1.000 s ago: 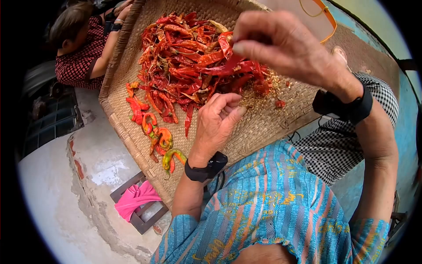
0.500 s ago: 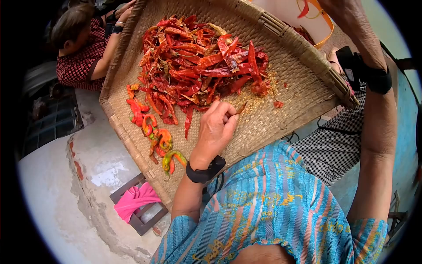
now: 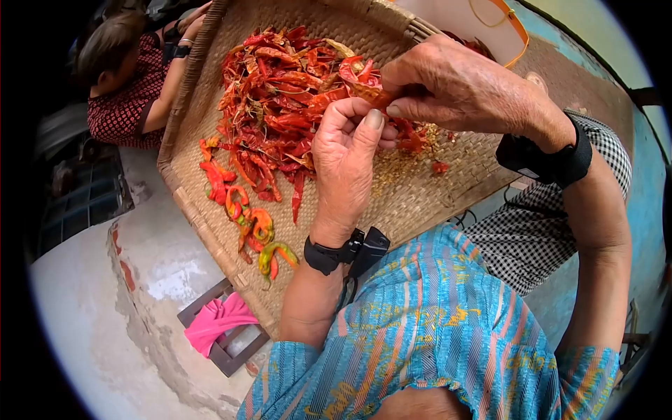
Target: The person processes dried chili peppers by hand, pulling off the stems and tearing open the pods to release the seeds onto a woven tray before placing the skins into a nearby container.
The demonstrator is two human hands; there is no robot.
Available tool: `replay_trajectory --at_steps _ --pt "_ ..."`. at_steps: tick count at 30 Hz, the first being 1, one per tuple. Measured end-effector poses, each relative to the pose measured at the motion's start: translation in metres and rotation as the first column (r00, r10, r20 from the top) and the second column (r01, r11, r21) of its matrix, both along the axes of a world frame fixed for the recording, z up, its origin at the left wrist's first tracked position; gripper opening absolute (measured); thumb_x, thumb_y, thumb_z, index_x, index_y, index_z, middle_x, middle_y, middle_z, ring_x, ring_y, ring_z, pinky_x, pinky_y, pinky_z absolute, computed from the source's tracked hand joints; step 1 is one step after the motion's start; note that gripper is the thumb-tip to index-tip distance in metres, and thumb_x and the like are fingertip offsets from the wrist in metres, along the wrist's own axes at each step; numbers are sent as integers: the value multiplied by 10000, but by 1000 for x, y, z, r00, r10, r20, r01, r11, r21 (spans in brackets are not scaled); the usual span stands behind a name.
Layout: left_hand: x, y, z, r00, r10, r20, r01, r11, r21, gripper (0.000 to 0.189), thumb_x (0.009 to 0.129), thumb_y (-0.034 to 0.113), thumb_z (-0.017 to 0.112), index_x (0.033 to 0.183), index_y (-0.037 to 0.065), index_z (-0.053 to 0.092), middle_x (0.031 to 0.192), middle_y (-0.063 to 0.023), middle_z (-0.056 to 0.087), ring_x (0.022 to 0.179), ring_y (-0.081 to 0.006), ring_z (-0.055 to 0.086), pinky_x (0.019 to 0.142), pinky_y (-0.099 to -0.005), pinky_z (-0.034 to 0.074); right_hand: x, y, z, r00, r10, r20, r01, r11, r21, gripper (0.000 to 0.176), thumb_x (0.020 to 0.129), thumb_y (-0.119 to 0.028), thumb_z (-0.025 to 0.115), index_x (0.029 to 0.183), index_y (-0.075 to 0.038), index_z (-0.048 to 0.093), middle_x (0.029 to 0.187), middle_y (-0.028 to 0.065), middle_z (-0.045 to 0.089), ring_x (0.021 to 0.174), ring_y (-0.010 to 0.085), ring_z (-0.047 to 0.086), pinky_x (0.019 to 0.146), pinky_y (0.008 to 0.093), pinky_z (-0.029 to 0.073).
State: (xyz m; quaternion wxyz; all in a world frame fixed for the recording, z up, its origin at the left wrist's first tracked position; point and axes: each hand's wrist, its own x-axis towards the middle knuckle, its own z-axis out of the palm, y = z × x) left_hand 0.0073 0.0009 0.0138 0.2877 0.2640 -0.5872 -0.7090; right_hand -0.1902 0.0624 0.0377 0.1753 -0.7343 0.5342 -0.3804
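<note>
A large woven tray (image 3: 455, 189) bears a heap of wrinkled red chilies (image 3: 273, 91). Twisted orange, red and green chilies (image 3: 260, 227) lie along its left side, and pale seeds are scattered right of the heap. Over the heap's right part my two hands meet, fingertips close together. My right hand (image 3: 476, 91) pinches a red chili, mostly hidden by the fingers. My left hand (image 3: 348, 150) is closed, thumb against the fingers; what it holds, if anything, is hidden.
Another person (image 3: 129, 84) in a dark red patterned top is at the tray's upper left edge. A white container (image 3: 483, 28) with an orange rim stands beyond the tray. A pink cloth (image 3: 218, 322) hangs over a wooden frame (image 3: 231, 360) at the lower left.
My right hand has come down from the container at the upper right to meet my left hand. My left hand has moved up slightly and turned, showing its palm side.
</note>
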Motion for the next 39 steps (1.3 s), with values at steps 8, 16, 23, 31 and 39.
replay_trajectory --at_steps 8,16,23,31,39 --pt "7 12 -21 850 192 490 340 510 -790 349 832 119 758 1123 17 592 913 -127 642 625 -170 591 591 -316 512 -57 12 35 717 -678 -161 568 703 -429 197 926 -138 667 830 25 615 627 90 517 540 177 492 515 324 424" --pt "-7 7 -29 862 169 479 291 607 -739 244 842 4 690 1056 13 571 856 -165 643 685 -307 657 610 -387 517 -88 7 -1 798 -540 -267 259 708 -657 281 915 -144 681 1149 -58 550 797 111 588 591 211 548 566 332 470" --pt "1 11 -22 955 58 290 17 968 -250 120 962 70 625 1065 20 589 917 -25 636 773 -90 627 688 -233 544 -27 0 -4 996 -26 -91 33 996 81 307 864 -277 743 996 -6 682 824 83 660 723 227 637 666 341 526" --pt "-2 7 -6 996 92 16 -88 982 -169 151 962 80 631 1093 24 582 954 -40 628 797 -89 613 730 -242 537 6 -6 -12 989 132 67 -144 965 220 268 824 -246 759 832 16 702 665 155 658 585 251 637 564 384 505" --pt "-4 8 -14 941 90 326 38 930 -366 243 959 167 657 1121 7 574 910 -60 653 723 -98 603 670 -237 511 -21 -1 4 995 -89 42 78 976 204 189 882 -148 697 908 34 654 710 131 601 655 235 594 631 383 482"
